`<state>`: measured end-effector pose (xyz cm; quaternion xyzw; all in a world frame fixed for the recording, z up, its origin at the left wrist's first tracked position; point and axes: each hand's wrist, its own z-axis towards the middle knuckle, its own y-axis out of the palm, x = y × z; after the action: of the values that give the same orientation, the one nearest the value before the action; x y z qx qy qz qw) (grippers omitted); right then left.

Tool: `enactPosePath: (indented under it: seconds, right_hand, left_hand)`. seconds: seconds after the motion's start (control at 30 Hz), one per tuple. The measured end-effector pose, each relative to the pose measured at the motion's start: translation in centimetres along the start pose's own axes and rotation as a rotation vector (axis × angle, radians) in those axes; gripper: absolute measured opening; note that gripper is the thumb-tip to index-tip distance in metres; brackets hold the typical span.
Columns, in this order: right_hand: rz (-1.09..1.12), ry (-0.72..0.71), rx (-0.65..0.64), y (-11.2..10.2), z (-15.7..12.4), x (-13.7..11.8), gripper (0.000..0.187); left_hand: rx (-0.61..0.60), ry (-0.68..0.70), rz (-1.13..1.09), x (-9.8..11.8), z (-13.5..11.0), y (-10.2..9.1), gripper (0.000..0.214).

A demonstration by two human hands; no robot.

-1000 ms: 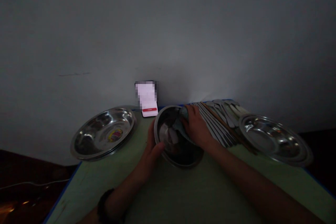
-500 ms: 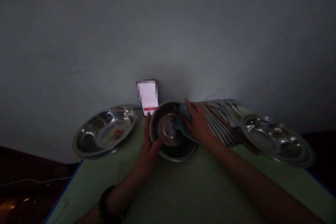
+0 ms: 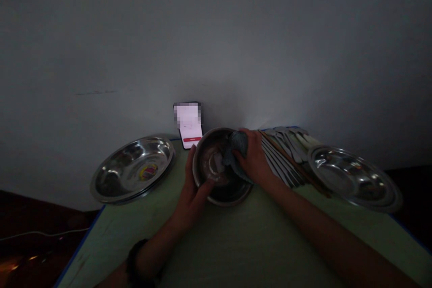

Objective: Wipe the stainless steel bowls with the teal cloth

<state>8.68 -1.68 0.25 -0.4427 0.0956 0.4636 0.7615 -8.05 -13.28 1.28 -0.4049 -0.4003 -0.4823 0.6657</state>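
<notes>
A round metal bowl (image 3: 229,195) stands in the middle of the table, tilted a little, its inside facing me. My left hand (image 3: 193,191) grips its left side, thumb over the rim and fingers along the outer wall. In my right hand (image 3: 254,155) is a bunched grey-green cloth (image 3: 238,144), pressed against the bowl's inner right wall and rim. The fingers are closed around the cloth, and part of it hangs down into the bowl.
Stacked shiny metal basins (image 3: 133,171) sit at the left, one with a colourful sticker. A lit phone (image 3: 189,126) leans against the wall behind the bowl. To the right lie chopsticks (image 3: 278,159) and several spoons (image 3: 293,148), beside another metal basin (image 3: 354,177).
My right hand's fingers have curled in more tightly on the cloth at the bowl's rim. The left hand keeps its hold, and the bowl is almost in the same place.
</notes>
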Motion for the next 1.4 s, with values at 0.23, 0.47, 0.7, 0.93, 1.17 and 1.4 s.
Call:
enactPosePath:
  seconds: [0.23,0.47,0.7,0.93,1.17,1.4]
  right_hand:
    - [0.015,-0.052,0.083,0.1,-0.1,0.1,0.043]
    - [-0.027,-0.038,0.022,0.1,0.0,0.0,0.048]
    - [0.017,-0.043,0.018,0.2,0.1,0.1,0.047]
    - [0.049,-0.040,0.010,0.3,0.3,0.4,0.046]
    - [0.062,-0.015,-0.006,0.2,0.3,0.4,0.047]
    - [0.061,-0.003,-0.012,0.2,0.3,0.4,0.048]
  left_hand:
    - [-0.012,-0.017,0.005,0.3,0.0,0.1,0.079]
    - [0.021,-0.039,0.002,-0.1,0.3,-0.2,0.080]
    - [0.028,-0.024,0.014,-0.5,0.5,-0.3,0.081]
    - [0.033,-0.015,-0.006,-1.1,0.6,-0.5,0.080]
    - [0.031,-0.012,-0.003,-0.7,0.8,-0.4,0.080]
    - [0.024,-0.023,-0.008,-0.8,0.7,-0.5,0.080]
